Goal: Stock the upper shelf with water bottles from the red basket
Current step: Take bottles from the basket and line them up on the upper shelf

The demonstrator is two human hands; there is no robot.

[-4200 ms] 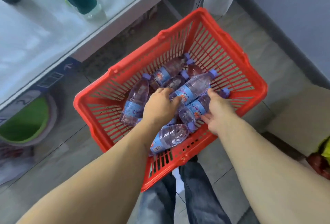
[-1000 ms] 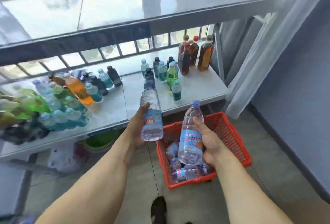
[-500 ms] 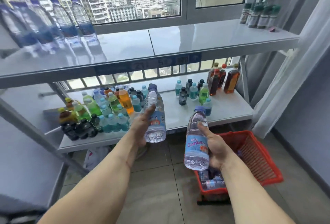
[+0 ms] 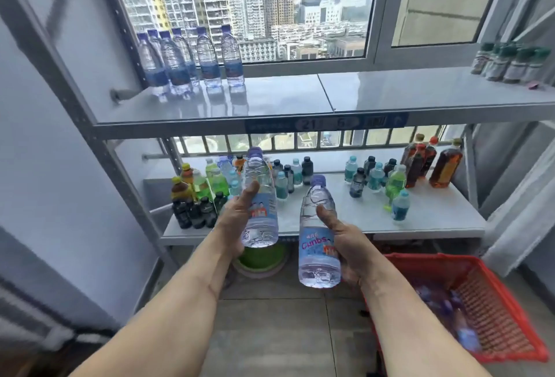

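My left hand (image 4: 237, 220) grips an upright clear water bottle (image 4: 259, 196) with a purple cap, held in front of the lower shelf. My right hand (image 4: 350, 249) holds a second water bottle (image 4: 318, 235) with a blue "Cunbs" label, a little lower and to the right. The grey upper shelf (image 4: 300, 100) lies above both hands. Several matching water bottles (image 4: 192, 58) stand in a group at its back left. The red basket (image 4: 510, 325) sits on the floor at lower right with more bottles blurred inside.
Small green-capped bottles (image 4: 510, 61) stand at the upper shelf's far right. The lower shelf (image 4: 435, 217) carries many coloured drink bottles. A green bowl (image 4: 261, 256) sits on the floor beneath it. A grey slanted upright (image 4: 60, 76) frames the left side; a window is behind.
Both hands lifted a bottle each out of the basket and raised them in front of the shelves. My view has tilted upward, bringing the upper shelf and window fully into sight.
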